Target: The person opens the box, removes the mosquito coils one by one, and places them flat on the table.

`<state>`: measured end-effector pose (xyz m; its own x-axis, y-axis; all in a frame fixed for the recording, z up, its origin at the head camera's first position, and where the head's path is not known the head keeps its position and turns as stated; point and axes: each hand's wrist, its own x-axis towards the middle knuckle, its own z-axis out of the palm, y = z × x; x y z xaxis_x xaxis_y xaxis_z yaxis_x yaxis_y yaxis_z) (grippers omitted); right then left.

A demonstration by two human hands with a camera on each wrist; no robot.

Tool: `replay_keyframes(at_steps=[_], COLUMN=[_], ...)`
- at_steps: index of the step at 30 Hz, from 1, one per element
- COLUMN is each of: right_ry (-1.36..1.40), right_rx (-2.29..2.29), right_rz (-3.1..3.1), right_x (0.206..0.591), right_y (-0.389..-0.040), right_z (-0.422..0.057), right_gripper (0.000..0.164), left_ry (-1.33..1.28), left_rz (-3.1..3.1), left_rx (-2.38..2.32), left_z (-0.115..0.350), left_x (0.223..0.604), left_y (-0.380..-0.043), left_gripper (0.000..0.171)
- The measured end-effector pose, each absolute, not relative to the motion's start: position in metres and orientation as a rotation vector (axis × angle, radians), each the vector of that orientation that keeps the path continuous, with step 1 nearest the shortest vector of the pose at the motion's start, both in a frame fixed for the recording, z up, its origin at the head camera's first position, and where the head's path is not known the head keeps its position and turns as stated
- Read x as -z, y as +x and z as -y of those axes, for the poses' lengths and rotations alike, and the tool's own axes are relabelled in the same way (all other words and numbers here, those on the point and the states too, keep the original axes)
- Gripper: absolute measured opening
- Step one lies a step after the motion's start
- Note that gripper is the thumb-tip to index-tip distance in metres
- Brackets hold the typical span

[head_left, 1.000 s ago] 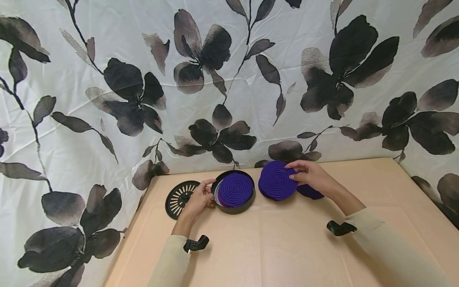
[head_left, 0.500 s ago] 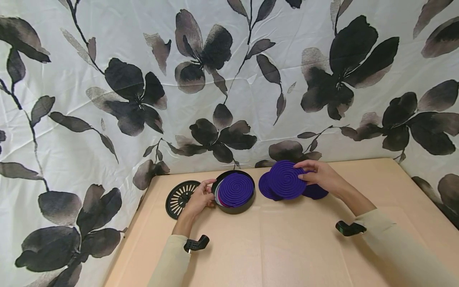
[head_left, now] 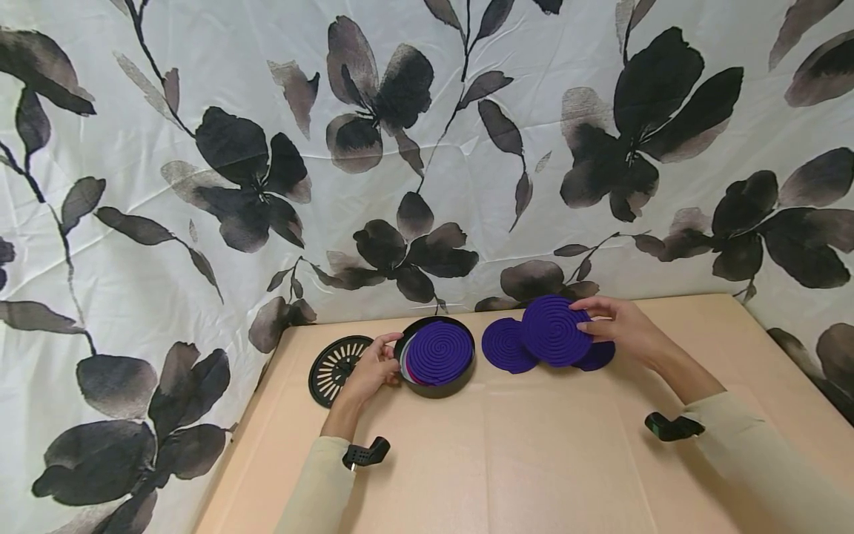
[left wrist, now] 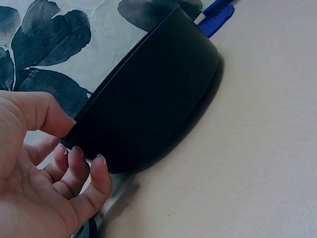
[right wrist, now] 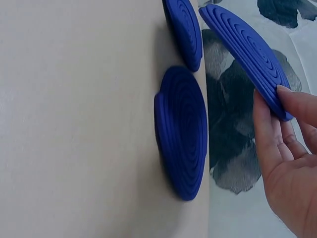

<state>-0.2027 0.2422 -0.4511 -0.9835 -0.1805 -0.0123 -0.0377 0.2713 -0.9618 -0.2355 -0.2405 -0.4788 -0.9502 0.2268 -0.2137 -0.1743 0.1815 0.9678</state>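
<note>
A purple spiral coaster (head_left: 555,330) is held up by its right edge, pinched between the thumb and fingers of my right hand (head_left: 622,331). In the right wrist view that coaster (right wrist: 250,54) is tilted and raised off the table. Two similar coasters lie below: one at the left (head_left: 507,346), another at the right (head_left: 597,357), partly covered by the raised one. My left hand (head_left: 371,373) grips the left rim of a round black container (head_left: 443,391), thumb at the rim and fingers under it in the left wrist view. Inside rests another purple coaster (head_left: 438,353), with pinkish and pale edges showing beneath.
A round black slotted lid (head_left: 325,374) lies left of the container, partly behind my left hand. The table (head_left: 494,452) is covered in a beige sheet. A floral cloth (head_left: 507,245) hangs right behind the table's back edge.
My right hand has moved right with its coaster, uncovering the left coaster on the table and overlapping the right one. The left hand and container have stayed put.
</note>
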Motion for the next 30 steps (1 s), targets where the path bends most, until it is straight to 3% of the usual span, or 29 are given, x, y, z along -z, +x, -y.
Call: replay_keyframes(at_steps=[17,30], right_ry=[-0.1,-0.093], right_rx=[1.67,1.667], right_rz=[-2.55,-2.585], right_x=[0.455,0.456], right_y=[-0.201,-0.197], right_z=[-0.285,-0.311], right_gripper=[0.047,0.047], left_ry=[0.04,0.044], left_rz=[-2.138,-2.084], left_rx=[-1.842,-1.835], left_z=[0.239,0.233], left_x=[0.478,0.452], left_y=[-0.236,-0.229], left_gripper=[0.066,0.067])
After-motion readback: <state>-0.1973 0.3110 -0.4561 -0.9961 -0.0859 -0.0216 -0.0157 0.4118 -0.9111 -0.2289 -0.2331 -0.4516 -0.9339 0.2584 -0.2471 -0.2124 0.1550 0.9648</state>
